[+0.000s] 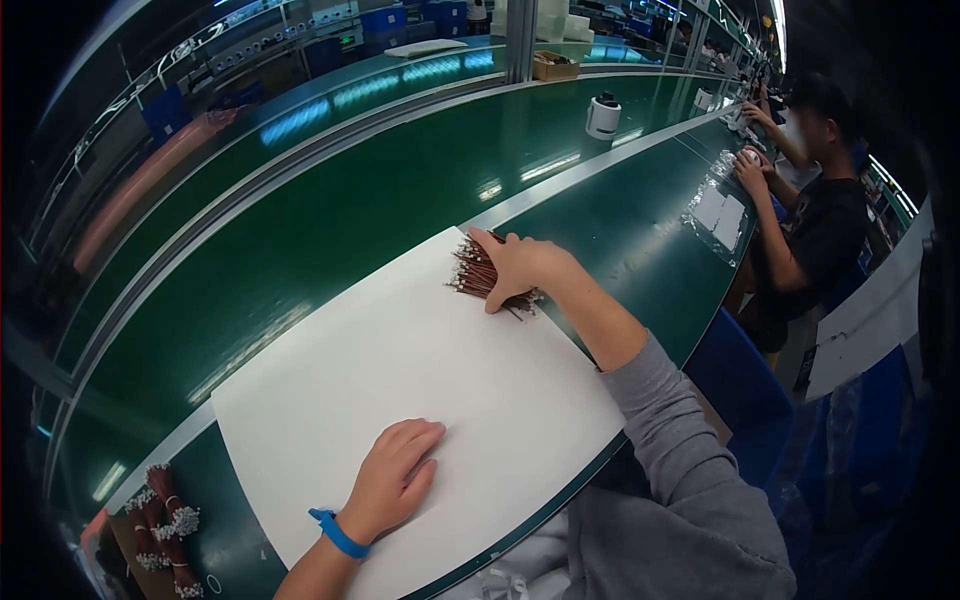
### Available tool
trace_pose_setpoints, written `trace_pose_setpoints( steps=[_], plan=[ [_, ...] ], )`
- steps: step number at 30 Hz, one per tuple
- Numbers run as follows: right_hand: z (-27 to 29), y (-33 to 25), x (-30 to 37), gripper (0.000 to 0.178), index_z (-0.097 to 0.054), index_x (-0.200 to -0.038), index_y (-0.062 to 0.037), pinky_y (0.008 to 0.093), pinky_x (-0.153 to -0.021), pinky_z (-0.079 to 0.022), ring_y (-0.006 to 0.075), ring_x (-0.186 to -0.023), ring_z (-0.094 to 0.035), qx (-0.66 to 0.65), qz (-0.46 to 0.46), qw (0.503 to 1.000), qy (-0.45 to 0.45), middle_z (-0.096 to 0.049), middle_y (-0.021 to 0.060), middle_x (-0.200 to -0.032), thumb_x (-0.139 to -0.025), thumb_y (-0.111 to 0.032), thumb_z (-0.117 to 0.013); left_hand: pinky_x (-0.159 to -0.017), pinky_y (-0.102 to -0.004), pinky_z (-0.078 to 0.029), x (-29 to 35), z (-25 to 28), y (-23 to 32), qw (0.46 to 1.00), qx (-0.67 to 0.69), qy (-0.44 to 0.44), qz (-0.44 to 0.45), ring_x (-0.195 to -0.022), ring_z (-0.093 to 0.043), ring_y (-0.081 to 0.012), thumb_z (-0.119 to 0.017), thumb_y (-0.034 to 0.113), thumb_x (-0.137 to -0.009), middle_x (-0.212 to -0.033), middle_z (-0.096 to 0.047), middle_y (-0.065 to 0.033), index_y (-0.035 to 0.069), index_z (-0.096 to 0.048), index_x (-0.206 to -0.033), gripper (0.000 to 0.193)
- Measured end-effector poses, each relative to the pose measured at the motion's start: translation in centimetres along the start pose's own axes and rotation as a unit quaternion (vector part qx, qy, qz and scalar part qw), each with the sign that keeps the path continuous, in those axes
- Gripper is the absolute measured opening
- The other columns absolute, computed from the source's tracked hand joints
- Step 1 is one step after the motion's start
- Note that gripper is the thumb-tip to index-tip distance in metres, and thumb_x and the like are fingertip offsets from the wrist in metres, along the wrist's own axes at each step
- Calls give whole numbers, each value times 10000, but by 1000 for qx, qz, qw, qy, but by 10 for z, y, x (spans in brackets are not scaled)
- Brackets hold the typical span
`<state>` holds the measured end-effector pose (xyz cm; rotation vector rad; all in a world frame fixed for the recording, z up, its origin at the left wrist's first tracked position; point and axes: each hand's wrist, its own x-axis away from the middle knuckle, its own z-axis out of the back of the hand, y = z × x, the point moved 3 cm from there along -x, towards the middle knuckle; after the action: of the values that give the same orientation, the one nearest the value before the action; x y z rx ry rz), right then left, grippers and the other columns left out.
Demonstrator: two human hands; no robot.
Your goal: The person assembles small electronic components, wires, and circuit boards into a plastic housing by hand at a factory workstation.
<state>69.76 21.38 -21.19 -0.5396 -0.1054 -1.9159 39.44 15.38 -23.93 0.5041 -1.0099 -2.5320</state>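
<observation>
A large white sheet covers the bench in front of me. At its far right corner lies a pile of short dark red wires with small white connectors at their ends. My right hand reaches over the pile, thumb and fingers closed around part of it; the palm hides some of the wires. My left hand rests flat on the near part of the sheet with its fingers stretched out, holding nothing. A blue band circles my left wrist.
Tied bundles of dark red wires lie at the lower left. Beyond the sheet runs a green conveyor belt carrying a white canister. At the right a person works beside a clear plastic bag. A blue bin stands by my right arm.
</observation>
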Motion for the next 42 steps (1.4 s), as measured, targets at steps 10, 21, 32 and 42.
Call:
trace_pose_setpoints(
  steps=[10, 21, 32, 42],
  plan=[
    [1, 10, -2, 1139, -46, -1505, -227, 627, -990, -256, 416, -1183, -465, 31, -30, 997, 70, -480, 259, -1268, -610, -320, -745, -967, -390, -416, -7, -7, 6, 1000, -3, 7, -15, -1127, -507, -322, -569, 33, -798, -1174, -583, -132, 21, -589, -1147, 350],
    [-9, 22, -31, 979, -150, -1484, -119, 487, -933, -308, 300, -936, -610, 80, -10, 986, 147, -643, 149, -984, -668, -135, -690, -945, -387, -432, -5, -6, 12, 999, -26, 11, -17, -1107, -517, -317, -571, 5, -773, -1154, -587, -124, 13, -612, -1092, 322],
    [-14, 13, -39, 477, -452, -1155, -64, 430, -760, -460, 323, -874, -660, 11, 40, 981, 189, -671, 146, -910, -723, -85, -654, -950, -385, -428, 2, -5, 11, 999, -30, 18, 2, -1109, -515, -318, -566, 2, -770, -1153, -587, -128, 12, -611, -1098, 331],
    [4, 62, -56, 748, -340, -1334, -22, 341, -734, -505, 256, -802, -635, -419, 100, 837, 336, -620, 159, -978, -660, -104, -654, -964, -387, -416, -2, -2, 5, 1000, -14, 5, -17, -1122, -509, -315, -560, 10, -782, -1168, -585, -128, 10, -609, -1099, 321]
  ],
)
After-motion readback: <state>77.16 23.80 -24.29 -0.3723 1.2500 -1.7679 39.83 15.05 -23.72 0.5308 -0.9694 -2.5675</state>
